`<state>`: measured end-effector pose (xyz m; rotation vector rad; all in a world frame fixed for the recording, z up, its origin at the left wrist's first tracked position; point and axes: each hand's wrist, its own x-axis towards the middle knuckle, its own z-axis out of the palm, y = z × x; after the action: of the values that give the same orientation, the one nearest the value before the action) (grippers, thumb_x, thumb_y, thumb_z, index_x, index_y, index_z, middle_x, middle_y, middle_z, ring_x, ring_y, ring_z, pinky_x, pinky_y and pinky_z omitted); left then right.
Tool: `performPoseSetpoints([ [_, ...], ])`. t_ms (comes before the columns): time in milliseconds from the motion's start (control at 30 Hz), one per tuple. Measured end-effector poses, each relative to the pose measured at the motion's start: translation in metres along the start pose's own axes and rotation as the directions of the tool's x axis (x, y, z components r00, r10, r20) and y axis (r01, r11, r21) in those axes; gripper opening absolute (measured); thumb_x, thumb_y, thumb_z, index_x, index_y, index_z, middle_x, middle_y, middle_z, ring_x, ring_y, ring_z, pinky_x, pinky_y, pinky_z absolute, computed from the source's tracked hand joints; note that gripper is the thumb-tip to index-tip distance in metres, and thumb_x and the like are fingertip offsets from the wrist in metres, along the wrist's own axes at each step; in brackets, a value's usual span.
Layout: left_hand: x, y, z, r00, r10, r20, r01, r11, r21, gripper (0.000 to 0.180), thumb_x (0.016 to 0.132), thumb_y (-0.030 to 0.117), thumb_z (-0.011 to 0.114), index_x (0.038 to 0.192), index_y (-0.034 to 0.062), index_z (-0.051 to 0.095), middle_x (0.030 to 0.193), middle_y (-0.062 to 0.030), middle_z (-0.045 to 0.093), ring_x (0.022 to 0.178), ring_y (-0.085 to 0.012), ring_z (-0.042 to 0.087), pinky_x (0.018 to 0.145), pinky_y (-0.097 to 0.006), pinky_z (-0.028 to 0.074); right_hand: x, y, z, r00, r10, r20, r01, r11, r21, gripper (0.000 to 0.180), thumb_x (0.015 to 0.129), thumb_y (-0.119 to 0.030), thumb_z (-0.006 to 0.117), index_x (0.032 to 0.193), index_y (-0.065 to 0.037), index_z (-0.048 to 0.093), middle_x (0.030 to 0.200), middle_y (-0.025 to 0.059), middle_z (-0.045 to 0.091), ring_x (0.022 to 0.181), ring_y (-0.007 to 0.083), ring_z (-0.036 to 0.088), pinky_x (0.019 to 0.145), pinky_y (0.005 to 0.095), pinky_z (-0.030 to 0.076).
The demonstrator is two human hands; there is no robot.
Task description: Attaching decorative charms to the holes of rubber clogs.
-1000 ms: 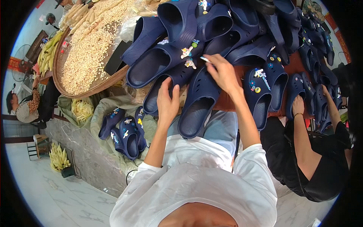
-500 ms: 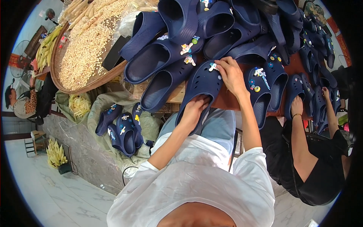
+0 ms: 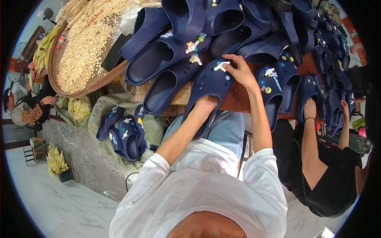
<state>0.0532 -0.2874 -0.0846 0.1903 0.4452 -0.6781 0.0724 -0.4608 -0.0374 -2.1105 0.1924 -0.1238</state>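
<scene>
A navy clog (image 3: 206, 84) with holes in its upper lies at the table's near edge, toe pointing away from me. My left hand (image 3: 208, 103) reaches in through the foot opening, and its fingers are hidden under the upper. At the toe, my right hand (image 3: 241, 73) has its thumb against a white cartoon-figure charm (image 3: 219, 66), with the index finger by the toe's far rim. To the left rests another navy clog (image 3: 163, 91) with a white charm (image 3: 195, 59). On the right sit two navy clogs, the nearer one (image 3: 271, 99) bearing white, blue and yellow charms.
Navy clogs (image 3: 183, 23) pile up at the back. A round basket (image 3: 99, 81) of pale kernels stands back left, beside a black box (image 3: 116, 53). Decorated clogs (image 3: 127, 139) rest on a sack at lower left. A co-worker's hand (image 3: 309, 109) is in a clog at right.
My left hand has gone deeper into the clog, hiding its fingers. My right fingers have spread around the charm, which now shows more fully. The view has shifted slightly.
</scene>
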Motion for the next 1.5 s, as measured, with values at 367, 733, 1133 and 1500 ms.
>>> performPoseSetpoints([
  [367,0.016,-0.001,0.009,0.997,-0.033,0.068,0.036,0.998,-0.049,0.038,0.101,0.028,0.037,0.123,0.0055,0.058,0.122,-0.0116,0.062,0.113,-0.0246,0.061,0.1,-0.04,0.049,0.009,-0.002,0.003,0.989,0.127,0.081,-0.129,0.992,0.013,0.042,0.083,-0.025,0.07,0.124,-0.016,0.064,0.126,0.017,0.054,0.121,0.0342,0.05,0.105,0.0407,0.039],
  [733,0.016,0.003,0.003,0.972,-0.034,0.234,0.063,0.991,-0.12,0.044,0.102,0.032,0.036,0.132,0.0045,0.053,0.135,-0.0154,0.055,0.125,-0.0272,0.054,0.109,-0.044,0.042,-0.028,-0.02,0.019,0.933,-0.184,-0.31,0.154,0.981,-0.119,0.024,0.083,-0.021,0.073,0.103,-0.007,0.07,0.113,0.012,0.061,0.105,0.0295,0.061,0.091,0.0374,0.047],
  [1133,-0.044,-0.005,-0.011,0.994,0.069,0.084,-0.104,0.835,0.54,0.04,0.101,0.022,0.049,0.134,-0.0002,0.05,0.138,-0.0132,0.052,0.125,-0.0232,0.052,0.111,-0.035,0.038,-0.026,-0.023,0.025,0.922,-0.209,-0.327,0.126,0.958,-0.257,0.033,0.08,-0.026,0.076,0.103,-0.004,0.065,0.107,0.015,0.061,0.101,0.0327,0.058,0.086,0.0418,0.046],
  [1500,-0.123,0.099,0.013,0.813,0.452,0.368,-0.422,0.02,0.906,0.028,0.097,0.012,0.058,0.121,-0.0019,0.061,0.112,-0.0095,0.066,0.101,-0.0149,0.062,0.088,-0.029,0.049,0.01,-0.063,0.058,0.91,-0.364,-0.199,0.222,0.833,-0.507,0.048,0.073,-0.044,0.079,0.103,-0.007,0.071,0.101,0.0126,0.066,0.099,0.0311,0.059,0.086,0.0423,0.04],
])
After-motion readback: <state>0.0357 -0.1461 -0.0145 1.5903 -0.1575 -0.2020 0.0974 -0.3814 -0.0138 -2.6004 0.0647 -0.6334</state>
